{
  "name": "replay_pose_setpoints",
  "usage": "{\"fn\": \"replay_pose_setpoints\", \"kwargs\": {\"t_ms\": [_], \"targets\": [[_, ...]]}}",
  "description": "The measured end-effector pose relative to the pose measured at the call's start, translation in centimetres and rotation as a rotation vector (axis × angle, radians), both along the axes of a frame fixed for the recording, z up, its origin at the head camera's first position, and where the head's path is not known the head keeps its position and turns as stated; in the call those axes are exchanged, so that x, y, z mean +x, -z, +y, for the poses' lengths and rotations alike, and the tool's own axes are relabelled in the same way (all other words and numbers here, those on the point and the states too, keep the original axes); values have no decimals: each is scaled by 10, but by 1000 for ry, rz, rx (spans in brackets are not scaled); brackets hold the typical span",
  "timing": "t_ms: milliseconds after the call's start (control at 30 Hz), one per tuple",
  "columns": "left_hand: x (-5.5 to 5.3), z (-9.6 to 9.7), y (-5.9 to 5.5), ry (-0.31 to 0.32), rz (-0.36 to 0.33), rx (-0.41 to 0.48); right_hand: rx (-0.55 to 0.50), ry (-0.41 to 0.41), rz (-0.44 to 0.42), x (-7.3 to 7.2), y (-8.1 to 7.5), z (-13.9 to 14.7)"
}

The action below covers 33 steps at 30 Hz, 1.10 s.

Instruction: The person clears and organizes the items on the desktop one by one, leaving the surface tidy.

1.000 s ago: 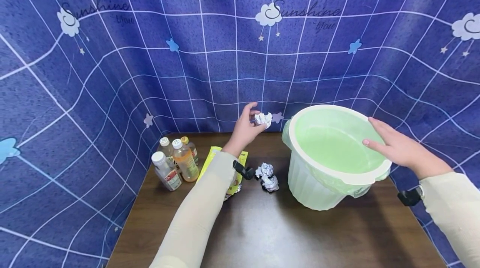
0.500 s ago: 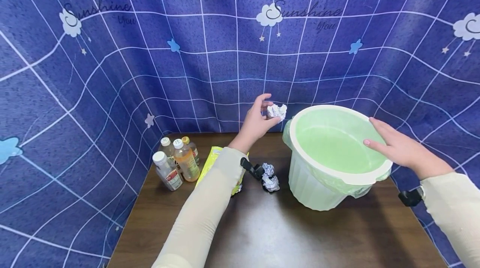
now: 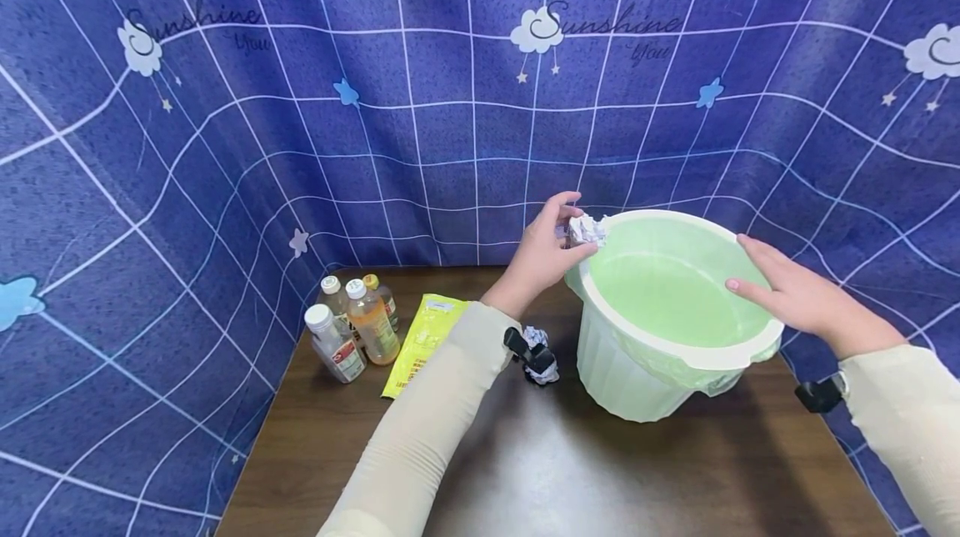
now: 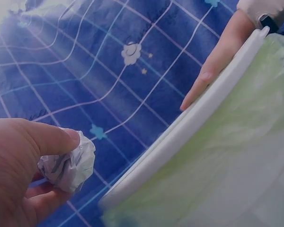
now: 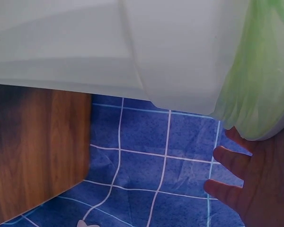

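Observation:
My left hand (image 3: pixel 542 255) pinches a crumpled ball of white paper (image 3: pixel 588 230) between thumb and fingers, at the left part of the bin's rim in the head view. The left wrist view shows the paper ball (image 4: pixel 72 163) outside the white rim (image 4: pixel 194 113). A pale green trash bin (image 3: pixel 633 374), lined with a thin green bag, stands upright on the table. My right hand (image 3: pixel 791 291) rests on the bin's right rim, thumb over the inside. Its fingers (image 5: pixel 229 163) stretch loosely along the outside.
Another crumpled paper clump (image 3: pixel 542 358) lies left of the bin, partly hidden by my left wrist camera. A yellow packet (image 3: pixel 427 337) lies flat, partly under my forearm. Several bottles (image 3: pixel 372 324) stand at the table's (image 3: pixel 300 454) back left. A blue patterned curtain (image 3: pixel 480 128) hangs behind.
My left hand has carried the paper ball rightward to the bin's rim, uncovering more of the yellow packet. The right hand stays in place on the rim.

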<state>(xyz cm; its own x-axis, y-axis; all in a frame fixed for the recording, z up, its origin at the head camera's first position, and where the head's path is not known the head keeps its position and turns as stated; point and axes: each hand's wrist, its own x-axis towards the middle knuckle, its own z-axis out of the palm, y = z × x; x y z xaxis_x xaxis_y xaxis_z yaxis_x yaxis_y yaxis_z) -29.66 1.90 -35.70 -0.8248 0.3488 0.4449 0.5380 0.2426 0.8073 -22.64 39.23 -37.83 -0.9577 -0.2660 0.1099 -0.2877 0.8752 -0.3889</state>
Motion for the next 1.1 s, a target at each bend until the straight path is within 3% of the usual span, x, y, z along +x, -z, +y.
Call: {"fn": "replay_pose_setpoints", "kwargs": {"t_ms": [233,500,767,933,1100], "targets": [[9,15,2,55,-31,4,-1,-2,-8,0,0,1],[18,25,5,186,-61,-3,1,-5,-8,-1,2,3],[14,18,12,197,33,57,5,-5,-13,0,-1,1],[11,6,16,209,16,81,-3,-2,-17,1,-3,0],[6,-9,24,180,21,83,-7,-4,-17,0,-1,1]]}}
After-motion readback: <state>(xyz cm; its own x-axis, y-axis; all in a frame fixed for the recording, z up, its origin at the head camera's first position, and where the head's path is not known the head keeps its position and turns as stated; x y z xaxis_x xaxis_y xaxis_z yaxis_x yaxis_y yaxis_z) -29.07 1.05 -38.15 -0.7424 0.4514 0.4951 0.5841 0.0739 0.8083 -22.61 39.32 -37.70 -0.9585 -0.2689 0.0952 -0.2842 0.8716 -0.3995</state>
